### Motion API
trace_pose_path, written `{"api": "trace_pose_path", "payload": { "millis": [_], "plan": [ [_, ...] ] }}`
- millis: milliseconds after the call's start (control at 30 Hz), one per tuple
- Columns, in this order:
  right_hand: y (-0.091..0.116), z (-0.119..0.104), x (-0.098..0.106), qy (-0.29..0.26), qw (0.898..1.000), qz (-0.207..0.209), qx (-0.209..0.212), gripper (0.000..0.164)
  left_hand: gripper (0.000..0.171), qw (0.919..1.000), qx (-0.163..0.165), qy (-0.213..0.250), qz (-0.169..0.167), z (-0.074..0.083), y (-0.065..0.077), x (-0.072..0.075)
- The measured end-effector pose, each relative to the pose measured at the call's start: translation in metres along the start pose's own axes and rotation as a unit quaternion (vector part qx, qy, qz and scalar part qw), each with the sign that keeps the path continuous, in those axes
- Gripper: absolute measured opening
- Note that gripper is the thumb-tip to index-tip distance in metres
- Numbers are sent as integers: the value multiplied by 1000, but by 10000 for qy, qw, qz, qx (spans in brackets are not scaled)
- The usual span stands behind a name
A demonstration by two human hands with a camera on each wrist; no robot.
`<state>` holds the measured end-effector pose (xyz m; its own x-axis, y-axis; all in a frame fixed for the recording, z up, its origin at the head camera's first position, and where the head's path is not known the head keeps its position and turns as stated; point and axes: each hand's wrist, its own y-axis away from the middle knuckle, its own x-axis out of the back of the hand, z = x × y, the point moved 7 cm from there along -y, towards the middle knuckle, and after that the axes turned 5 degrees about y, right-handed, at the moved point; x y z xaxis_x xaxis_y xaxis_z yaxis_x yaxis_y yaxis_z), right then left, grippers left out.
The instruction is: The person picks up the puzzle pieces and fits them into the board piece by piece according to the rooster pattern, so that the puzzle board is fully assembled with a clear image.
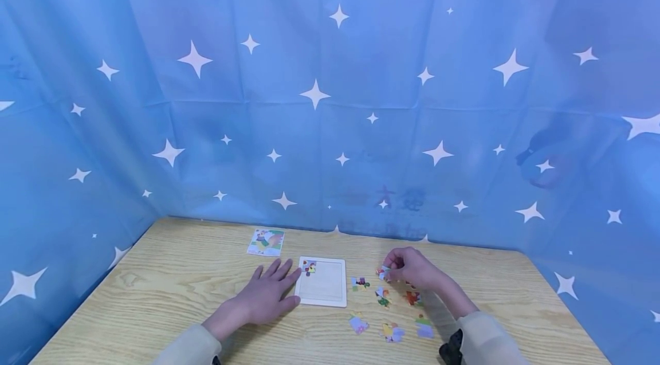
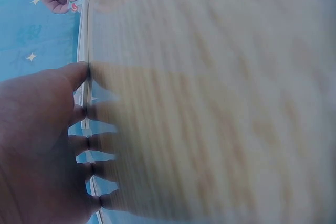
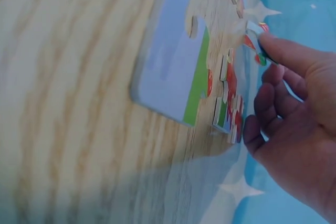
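We are seeing the right hand (image 1: 411, 269) grasping a puzzle piece (image 1: 382, 273) between thumb and forefinger, to the right of the white tray (image 1: 322, 303). In the head view the held piece is pointing leftward out of the fingertips; in the right wrist view its long axis is slanting from upper left to lower right. We are not managing to tell whether it is touching the table (image 1: 206, 273). The left hand (image 1: 265, 294) is lying released, fingers spread, its index fingertip and thumb tip meeting the tray's left edge. Joined pieces (image 1: 309, 267) are sitting in the tray's far-left corner. A lilac-and-green piece (image 1: 424, 328) is lying nearer us, and a picture card (image 1: 265, 242) is resting beyond the tray, leftward.
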<state>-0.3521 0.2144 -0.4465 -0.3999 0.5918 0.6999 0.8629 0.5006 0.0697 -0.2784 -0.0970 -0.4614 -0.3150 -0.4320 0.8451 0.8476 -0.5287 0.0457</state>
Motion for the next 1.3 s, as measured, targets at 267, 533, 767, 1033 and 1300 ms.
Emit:
{"api": "trace_pose_path", "payload": {
  "millis": [267,533,767,1033,1300],
  "plan": [
    [0,-7,-4,-265,9993,-168,182,7,65,10000,23,17,-1,1,2,0],
    [-11,-9,-10,44,9999,-26,137,4,66,10000,15,-3,17,0,2,1],
    [-27,-24,-20,-3,9997,82,249,6,67,9999,-104,24,97,-6,-1,-3],
    [-42,-42,-34,-229,9986,34,479,8,69,9997,-178,5,147,-6,-1,-4],
    [-54,-62,-52,-342,9982,-62,479,9,67,9999,-80,-16,91,-10,-4,-6]
  ]
}}
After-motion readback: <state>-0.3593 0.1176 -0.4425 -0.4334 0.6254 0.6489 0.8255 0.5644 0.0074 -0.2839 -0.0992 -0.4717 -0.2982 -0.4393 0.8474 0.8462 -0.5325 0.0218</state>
